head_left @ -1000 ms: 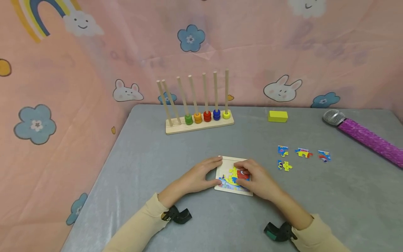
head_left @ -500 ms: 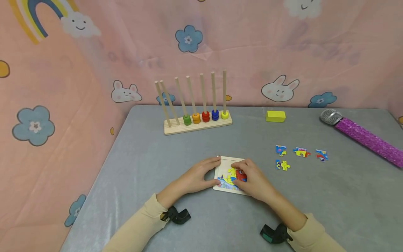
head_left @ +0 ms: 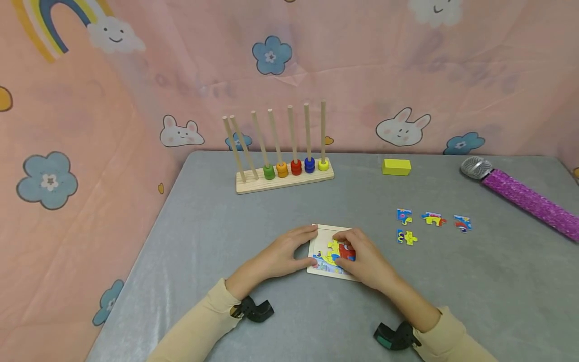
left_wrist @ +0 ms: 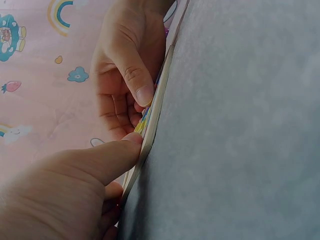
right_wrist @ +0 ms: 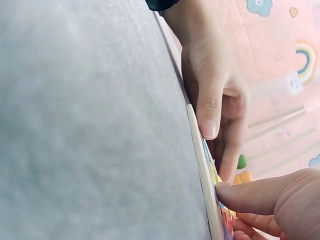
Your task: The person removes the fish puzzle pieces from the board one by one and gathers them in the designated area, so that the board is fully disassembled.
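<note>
A square wooden puzzle board [head_left: 323, 234] lies flat on the grey table, its lower part filled with blue, yellow and red pieces. My left hand [head_left: 286, 252] holds the board's left side, fingers at the upper corner and thumb lower down on the rim. Over the board's right side, my right hand [head_left: 368, 259] has thumb and fingers around a red and yellow puzzle piece [head_left: 346, 252], partly hidden beneath them. In the left wrist view the right thumb [left_wrist: 144, 95] touches the picture close to the left thumb [left_wrist: 133, 138]. The board's right edge is mostly covered.
Several loose puzzle pieces [head_left: 433, 219] lie right of the board. Behind stand a wooden peg rack [head_left: 286, 183] with coloured rings and a yellow block [head_left: 396, 167]. A purple glittery microphone [head_left: 526, 201] lies at the far right. A pink patterned cloth [head_left: 334, 65] hangs behind the table.
The head view has shifted slightly. My right hand has moved a little left over the red and yellow puzzle piece, then stayed almost still. My left hand keeps its place on the board.
</note>
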The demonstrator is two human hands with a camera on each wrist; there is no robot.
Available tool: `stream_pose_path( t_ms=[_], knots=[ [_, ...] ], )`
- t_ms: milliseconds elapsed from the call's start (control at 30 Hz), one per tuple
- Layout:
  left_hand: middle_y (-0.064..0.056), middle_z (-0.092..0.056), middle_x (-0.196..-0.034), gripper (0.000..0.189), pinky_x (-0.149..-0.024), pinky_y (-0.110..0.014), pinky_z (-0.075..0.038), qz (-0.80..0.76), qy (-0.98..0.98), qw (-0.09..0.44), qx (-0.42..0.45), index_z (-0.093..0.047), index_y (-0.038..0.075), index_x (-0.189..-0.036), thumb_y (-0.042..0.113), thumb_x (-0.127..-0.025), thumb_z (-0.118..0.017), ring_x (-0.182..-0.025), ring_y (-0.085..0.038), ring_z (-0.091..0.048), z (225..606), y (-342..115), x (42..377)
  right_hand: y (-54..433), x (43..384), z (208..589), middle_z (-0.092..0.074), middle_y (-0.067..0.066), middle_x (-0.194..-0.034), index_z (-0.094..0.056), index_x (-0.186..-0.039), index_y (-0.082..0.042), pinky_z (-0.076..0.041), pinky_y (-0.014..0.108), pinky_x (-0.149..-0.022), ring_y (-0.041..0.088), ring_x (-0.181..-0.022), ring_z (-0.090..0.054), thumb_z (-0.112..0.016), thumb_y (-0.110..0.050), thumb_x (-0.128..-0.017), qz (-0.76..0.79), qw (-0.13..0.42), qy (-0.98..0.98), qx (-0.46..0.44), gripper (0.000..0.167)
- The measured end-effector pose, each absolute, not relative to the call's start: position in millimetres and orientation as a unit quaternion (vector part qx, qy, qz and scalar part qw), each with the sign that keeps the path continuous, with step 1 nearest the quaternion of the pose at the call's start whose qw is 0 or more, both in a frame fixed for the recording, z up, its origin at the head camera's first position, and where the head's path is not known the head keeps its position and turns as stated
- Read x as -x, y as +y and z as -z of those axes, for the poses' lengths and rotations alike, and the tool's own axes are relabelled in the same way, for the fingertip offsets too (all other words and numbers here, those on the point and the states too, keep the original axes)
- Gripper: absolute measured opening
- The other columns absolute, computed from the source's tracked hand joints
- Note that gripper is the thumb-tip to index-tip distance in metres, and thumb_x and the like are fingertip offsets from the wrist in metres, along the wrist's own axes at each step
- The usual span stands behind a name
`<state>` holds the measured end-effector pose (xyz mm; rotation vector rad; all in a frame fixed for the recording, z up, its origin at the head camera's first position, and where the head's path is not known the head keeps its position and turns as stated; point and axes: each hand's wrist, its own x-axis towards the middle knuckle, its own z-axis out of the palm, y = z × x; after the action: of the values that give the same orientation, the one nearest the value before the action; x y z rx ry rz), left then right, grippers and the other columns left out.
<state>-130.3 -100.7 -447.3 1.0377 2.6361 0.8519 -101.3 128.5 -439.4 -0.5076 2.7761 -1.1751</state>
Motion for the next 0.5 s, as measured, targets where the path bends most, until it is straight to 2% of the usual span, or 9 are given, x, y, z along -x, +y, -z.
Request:
stream_pose_path(
  t_ms=[500],
  knots=[
    [-0.005, -0.037, -0.151, 0.065, -0.112, -0.038, -0.032, -0.291, 0.887, 0.091, -0.348, -0.043, 0.004, -0.142, 0.033, -0.088, -0.067, -0.14, -0.022, -0.034, 446.0, -100.8, 129.5, 128.2, 99.6, 439.0, -0.059, 0.012, -0.113, -0.059, -0.116, -0.002, -0.048, 0.045, -0.09, 0.025, -0.101, -0.055, -0.076, -0.004, -0.076, 0.38, 0.023, 0.909, 0.171, 0.043]
  ],
)
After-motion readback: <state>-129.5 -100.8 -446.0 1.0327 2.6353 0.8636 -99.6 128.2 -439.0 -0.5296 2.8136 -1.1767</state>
